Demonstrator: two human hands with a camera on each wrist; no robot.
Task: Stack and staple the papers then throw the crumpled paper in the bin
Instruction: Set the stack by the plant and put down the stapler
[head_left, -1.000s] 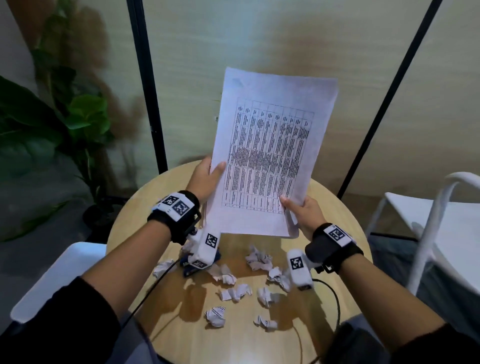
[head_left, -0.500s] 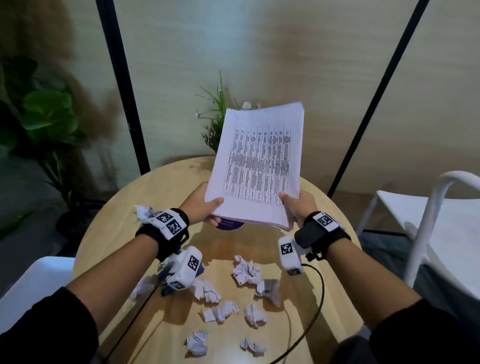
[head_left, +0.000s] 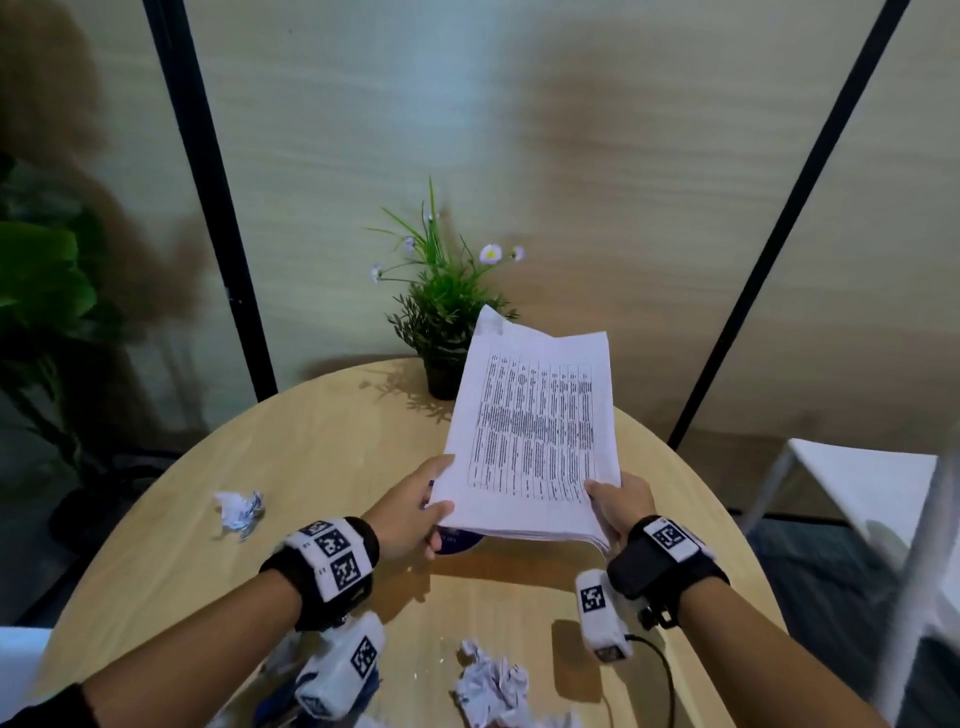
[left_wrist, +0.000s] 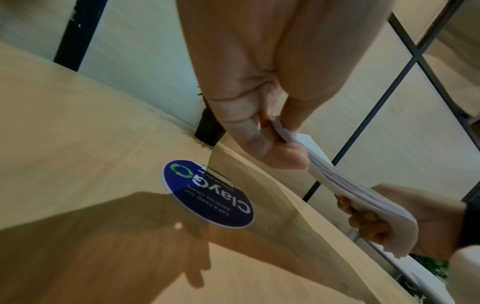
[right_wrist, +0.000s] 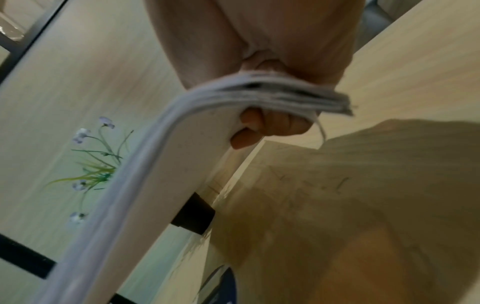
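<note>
I hold a stack of printed papers (head_left: 535, 436) above the round wooden table (head_left: 311, 457), tilted away from me. My left hand (head_left: 415, 512) pinches its near left corner, thumb on top. My right hand (head_left: 621, 506) grips the near right corner with fingers curled under. In the left wrist view the left hand (left_wrist: 270, 131) pinches the paper stack (left_wrist: 345, 191) edge-on. The right wrist view shows the right hand (right_wrist: 270, 102) gripping the paper stack (right_wrist: 166, 164). Crumpled paper balls lie on the table: one (head_left: 239, 512) at the left, another (head_left: 491, 686) near me. No stapler or bin is visible.
A small potted plant (head_left: 447, 312) stands at the table's far edge behind the papers. A round blue sticker (left_wrist: 207, 193) is on the tabletop under the stack. A white chair (head_left: 878, 509) stands at the right. A large leafy plant (head_left: 36, 291) is at the left.
The paper stack has come down from upright toward the table and tilted flatter. Both hands moved forward with it, and my view shifted forward, revealing the potted plant.
</note>
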